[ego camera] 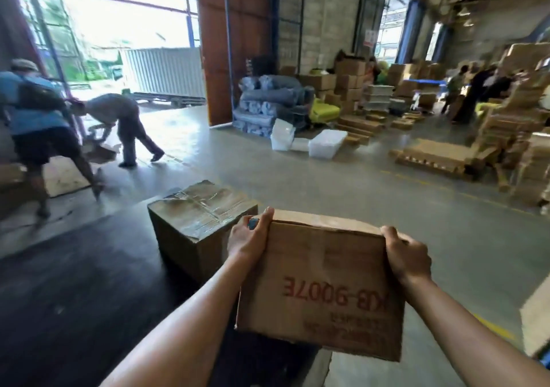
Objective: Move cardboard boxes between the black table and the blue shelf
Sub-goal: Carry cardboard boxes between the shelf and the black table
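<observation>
The box (321,282) hangs in the air between both hands, its near face tilted towards the camera and its red print upside down. The left hand (250,237) grips its upper left corner, fingers curled over the top edge. The right hand (407,255) clamps the upper right corner the same way. The box is above the right edge of the black table (74,282), partly over the floor (387,208). A taped second box (199,217) sits on the table near its far right corner, just left of the held one. Two people (125,124) bend by the open doorway on the left. White tubs (326,144) stand on the floor beyond.
</observation>
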Motion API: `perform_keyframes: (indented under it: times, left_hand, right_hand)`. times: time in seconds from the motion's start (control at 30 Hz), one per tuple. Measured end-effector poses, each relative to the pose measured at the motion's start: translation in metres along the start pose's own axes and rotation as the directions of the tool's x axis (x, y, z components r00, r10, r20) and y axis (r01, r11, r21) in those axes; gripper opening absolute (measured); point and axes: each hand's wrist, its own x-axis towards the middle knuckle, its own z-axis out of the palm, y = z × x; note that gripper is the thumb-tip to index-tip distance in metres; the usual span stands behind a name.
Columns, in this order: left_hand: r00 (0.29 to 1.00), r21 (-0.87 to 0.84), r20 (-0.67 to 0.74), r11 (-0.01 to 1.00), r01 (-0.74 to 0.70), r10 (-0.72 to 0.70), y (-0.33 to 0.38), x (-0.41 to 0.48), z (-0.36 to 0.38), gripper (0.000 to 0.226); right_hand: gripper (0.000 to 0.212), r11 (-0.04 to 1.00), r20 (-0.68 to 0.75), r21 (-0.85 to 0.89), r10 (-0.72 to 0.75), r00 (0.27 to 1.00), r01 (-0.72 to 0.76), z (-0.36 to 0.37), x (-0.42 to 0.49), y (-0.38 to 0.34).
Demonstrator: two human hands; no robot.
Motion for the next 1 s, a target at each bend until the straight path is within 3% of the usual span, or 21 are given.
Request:
perform_keyframes:
  times: [0.17,0.23,0.33,0.4,0.47,0.6,0.7,0.83,1.0]
  left_hand:
    - [0.975,0.03,-0.182,0.99,0.135,-0.128,-0.033,-0.038,-0.023,0.065]
    - [0.941,0.008,-0.28,0.98,0.2,-0.19,-0.044,-0.064,-0.034,0.065]
    - [0.88,-0.033,-0.383,0.956,0.291,-0.281,-0.057,-0.1,-0.055,0.085]
    - [0.822,-0.08,-0.456,0.936,0.344,-0.341,-0.066,-0.126,-0.069,0.092]
    - [0.754,-0.147,-0.523,0.914,0.379,-0.397,-0.076,-0.15,-0.084,0.081]
    - [0.662,-0.299,-0.593,0.889,0.347,-0.458,-0.089,-0.184,-0.111,0.073]
    - [0.621,-0.326,-0.63,0.885,0.332,-0.465,-0.101,-0.185,-0.132,0.069]
    - [0.615,-0.338,-0.632,0.882,0.328,-0.471,-0.114,-0.156,-0.161,0.059]
    - [0.618,-0.337,-0.603,0.864,0.375,-0.504,-0.136,-0.083,-0.206,0.059]
  right_hand:
    - [0.058,0.991,0.274,-0.126,0.001,0.962,0.035,0.028,0.005,-0.004]
    - [0.056,0.984,0.407,-0.163,-0.004,0.913,0.077,0.037,-0.003,-0.01]
    - [0.054,0.975,0.572,-0.166,-0.029,0.82,0.151,0.051,-0.022,-0.02]
    - [0.062,0.974,0.676,-0.127,-0.053,0.735,0.187,0.062,-0.037,-0.019]
    - [0.064,0.981,0.771,-0.047,-0.085,0.631,0.19,0.074,-0.053,-0.014]
    - [0.042,0.984,0.909,0.149,-0.175,0.378,0.097,0.103,-0.082,-0.02]
    - [0.041,0.978,0.949,0.2,-0.209,0.236,0.062,0.134,-0.093,-0.036]
    - [0.046,0.977,0.957,0.208,-0.214,0.195,0.053,0.187,-0.095,-0.052]
    - [0.031,0.983,0.965,0.166,-0.177,0.196,0.073,0.265,-0.084,-0.075]
